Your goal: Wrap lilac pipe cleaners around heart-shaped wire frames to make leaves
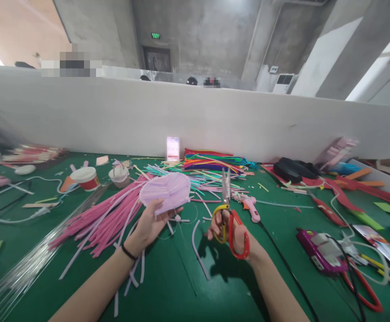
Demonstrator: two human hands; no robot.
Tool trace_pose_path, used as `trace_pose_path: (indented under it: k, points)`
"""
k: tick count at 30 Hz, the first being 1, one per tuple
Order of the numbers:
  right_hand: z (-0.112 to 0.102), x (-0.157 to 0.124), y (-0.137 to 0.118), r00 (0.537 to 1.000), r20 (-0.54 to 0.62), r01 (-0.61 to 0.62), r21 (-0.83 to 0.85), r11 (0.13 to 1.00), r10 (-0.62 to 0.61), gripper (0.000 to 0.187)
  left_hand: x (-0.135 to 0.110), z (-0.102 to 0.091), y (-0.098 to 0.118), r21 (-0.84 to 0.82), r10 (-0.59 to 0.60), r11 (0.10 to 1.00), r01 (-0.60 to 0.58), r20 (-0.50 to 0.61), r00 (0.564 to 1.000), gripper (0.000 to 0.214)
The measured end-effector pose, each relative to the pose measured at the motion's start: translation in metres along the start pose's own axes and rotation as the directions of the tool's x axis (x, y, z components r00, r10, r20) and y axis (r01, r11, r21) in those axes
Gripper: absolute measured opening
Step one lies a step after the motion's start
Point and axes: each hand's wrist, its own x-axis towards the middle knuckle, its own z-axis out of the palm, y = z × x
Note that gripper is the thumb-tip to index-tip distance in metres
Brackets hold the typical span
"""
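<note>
In my left hand (156,219) is a flat, rounded lilac piece (166,191) that looks made of fuzzy pipe cleaners laid side by side, gripped by its lower edge. My right hand (230,228) has its fingers through the red and yellow handles of a pair of scissors (226,192), whose blades point up, slightly apart. The blades are to the right of the lilac piece, not touching it. Below and between the hands, a loose lilac pipe cleaner (199,250) lies curved on the green table (168,286).
Pink pipe cleaners (107,219) spread to the left, beside thin clear rods (36,264). Behind lies a multicoloured bundle (211,161). A pink glue gun (251,208) and its black cord lie right of the scissors, near a purple power strip (317,252). A white partition (130,116) closes the back.
</note>
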Motion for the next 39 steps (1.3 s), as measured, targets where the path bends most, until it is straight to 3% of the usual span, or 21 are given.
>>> trace_pose_path:
  k: [2, 4, 7, 8, 10, 15, 18, 23, 29, 39]
  points:
    - [0.004, 0.004, 0.001, 0.986, -0.159, -0.013, -0.317, 0.948, -0.040, 0.051, -0.003, 0.004, 0.001, -0.050, -0.018, 0.999, 0.018, 0.001, 1.000, 0.046]
    - [0.007, 0.008, 0.004, 0.936, -0.309, -0.078, -0.652, 0.754, -0.170, 0.037, -0.006, 0.008, 0.002, -0.097, -0.029, 0.995, 0.029, 0.009, 1.000, 0.046]
    - [0.009, 0.012, 0.012, 0.874, -0.286, -0.132, -0.917, 0.375, -0.392, 0.026, -0.008, 0.012, 0.003, -0.121, -0.029, 0.992, 0.031, 0.020, 0.999, 0.041]
    - [0.010, 0.012, 0.015, 0.870, -0.259, -0.138, -0.945, 0.296, -0.419, 0.025, -0.008, 0.013, 0.003, -0.122, -0.028, 0.992, 0.031, 0.027, 0.999, 0.037]
    - [0.011, 0.012, 0.020, 0.872, -0.240, -0.159, -0.963, 0.216, -0.426, 0.024, -0.007, 0.013, 0.003, -0.124, -0.027, 0.992, 0.032, 0.043, 0.999, 0.028]
    - [0.014, 0.012, 0.027, 0.874, -0.216, -0.191, -0.976, 0.101, -0.436, 0.028, -0.007, 0.009, 0.002, -0.105, -0.054, 0.993, 0.052, -0.016, 0.998, 0.019]
    - [0.015, 0.012, 0.031, 0.868, -0.213, -0.217, -0.975, 0.043, -0.448, 0.039, -0.008, 0.007, 0.002, -0.065, -0.079, 0.995, 0.080, 0.011, 0.997, 0.020]
    - [0.013, 0.014, 0.030, 0.834, -0.248, -0.244, -0.967, 0.073, -0.493, 0.035, -0.010, 0.010, 0.004, -0.056, -0.049, 0.997, 0.052, 0.054, 0.997, 0.022]
    - [0.012, 0.014, 0.029, 0.816, -0.267, -0.262, -0.961, 0.083, -0.513, 0.032, -0.007, 0.010, 0.000, -0.131, -0.015, 0.991, 0.016, 0.009, 1.000, 0.024]
    - [0.006, 0.019, 0.032, 0.795, -0.133, -0.208, -0.976, -0.060, -0.591, 0.032, -0.009, 0.009, -0.005, -0.153, -0.024, 0.988, 0.024, 0.007, 1.000, 0.022]
